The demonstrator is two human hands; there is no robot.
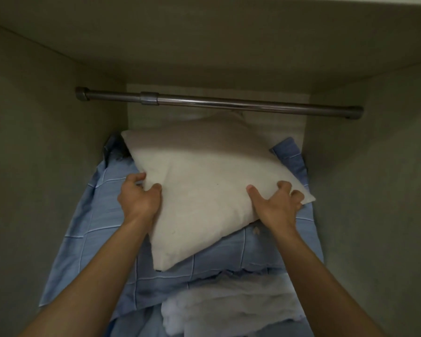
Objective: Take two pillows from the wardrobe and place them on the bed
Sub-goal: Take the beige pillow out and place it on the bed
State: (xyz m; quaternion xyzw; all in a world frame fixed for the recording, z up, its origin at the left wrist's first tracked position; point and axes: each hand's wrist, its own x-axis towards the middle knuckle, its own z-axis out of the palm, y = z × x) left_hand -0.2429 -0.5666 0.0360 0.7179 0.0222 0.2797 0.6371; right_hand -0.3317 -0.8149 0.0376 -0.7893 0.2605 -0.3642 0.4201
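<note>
A cream-white pillow (204, 181) lies tilted on top of a pile of blue bedding (102, 215) inside the wardrobe (46, 132). My left hand (139, 198) grips the pillow's left edge, thumb on top and fingers curled around the side. On the pillow's right edge my right hand (277, 205) is clamped, thumb on top, fingers bent over the corner. The far corner of the pillow pokes up toward the rail. A second pillow is not clearly visible; the blue cloth may cover one, I cannot tell.
A metal hanging rail (219, 102) spans the wardrobe just above and behind the pillow. Grey side walls close in on both sides. White fluffy fabric (229, 305) lies at the front of the pile, below the blue bedding.
</note>
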